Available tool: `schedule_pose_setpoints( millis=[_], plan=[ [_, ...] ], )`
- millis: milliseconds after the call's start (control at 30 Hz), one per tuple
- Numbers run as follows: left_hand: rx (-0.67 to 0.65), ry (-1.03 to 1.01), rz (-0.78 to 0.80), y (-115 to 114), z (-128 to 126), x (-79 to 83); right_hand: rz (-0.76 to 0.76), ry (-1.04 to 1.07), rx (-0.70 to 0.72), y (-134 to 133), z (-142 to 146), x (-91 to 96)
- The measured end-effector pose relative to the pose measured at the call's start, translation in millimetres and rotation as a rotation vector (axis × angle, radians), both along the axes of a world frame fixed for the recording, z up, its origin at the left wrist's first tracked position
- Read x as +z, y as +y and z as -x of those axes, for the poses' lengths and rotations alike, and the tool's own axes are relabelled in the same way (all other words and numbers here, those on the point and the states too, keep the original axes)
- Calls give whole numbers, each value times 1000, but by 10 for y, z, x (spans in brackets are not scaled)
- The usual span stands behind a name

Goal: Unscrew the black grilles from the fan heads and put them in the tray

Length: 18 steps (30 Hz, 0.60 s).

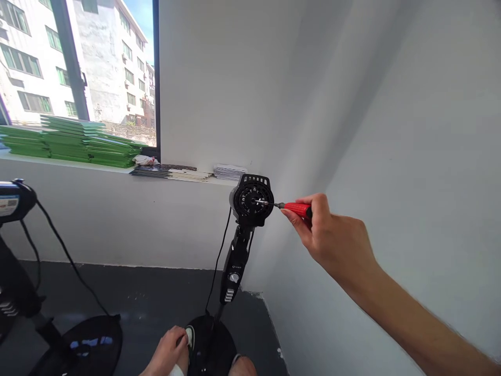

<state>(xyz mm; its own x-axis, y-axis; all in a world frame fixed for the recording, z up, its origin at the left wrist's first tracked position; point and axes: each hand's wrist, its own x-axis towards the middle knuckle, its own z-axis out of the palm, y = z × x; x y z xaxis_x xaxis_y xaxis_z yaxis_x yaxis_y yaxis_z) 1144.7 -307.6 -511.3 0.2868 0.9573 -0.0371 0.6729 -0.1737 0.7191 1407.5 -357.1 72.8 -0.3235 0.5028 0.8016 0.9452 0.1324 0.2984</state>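
My right hand (pixel 332 230) grips a screwdriver (pixel 296 209) by its red handle, between thumb and fingers. The thin blade points left at the silver shaft (pixel 261 202) in the middle of a pedestal fan's round black motor head (pixel 246 209). Whether the tip touches the shaft, I cannot tell. No blades or front guard are on this head. Below it runs the black control column (pixel 235 274) with a silver knob, standing on a round black base (pixel 213 344). Low in the view, my left hand (pixel 170 347) rests by my leg with its fingers curled in, away from the fan.
Another fan (pixel 15 201) stands at the left on a round base (pixel 94 344), with black cords hanging. Green flat stacks (pixel 74 146) line the window ledge, and papers (pixel 229 171) lie behind the motor head. A white wall (pixel 391 156) closes the right side. My feet flank the base.
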Motion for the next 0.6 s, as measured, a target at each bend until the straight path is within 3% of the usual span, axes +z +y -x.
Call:
schedule_pose_setpoints(
  millis=[167,333,433,533,600],
  plan=[
    [9,-19,10,10,-1,33,-71,-20,18,2,13,33],
    [5,-17,42,-11,16,240,-260,-22,95,-167,-102,-62],
    [24,-32,74,-29,60,409,-320,45,21,-402,-352,-374],
    [33,-58,96,-41,132,514,-239,96,-149,-694,-718,-923],
    [37,-86,117,-43,186,538,-98,266,-300,-914,-929,-1344]
  ],
)
